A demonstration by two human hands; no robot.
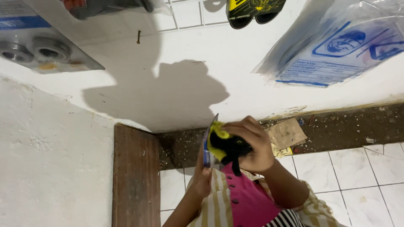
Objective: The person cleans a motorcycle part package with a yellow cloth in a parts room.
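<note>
Far left, a clear package of metal bearings [40, 50] hangs on the white wall [235, 71], with a nail [138, 37] just to its right. Below, a brown wooden plank [135, 176] stands upright against the wall's corner. Centre, the left hand [203, 176] rises from the lower edge; its grip is closed on the lower part of a flat blue card [207, 147], seen nearly edge-on and held upright. Just to the right, the right hand [252, 145] presses a black and yellow cloth [225, 145] against the card's face, its grip clenched around the cloth, a black tail of fabric hanging below. Both hands are held above a pink and striped garment [244, 201]. Behind them, a scrap of cardboard [287, 133] lies on a dirty brown strip [349, 124] bordering the white tiled floor [353, 172]. Upper right, a black and yellow item [252, 10] and a clear plastic bag with blue print [336, 46] hang on the wall.
</note>
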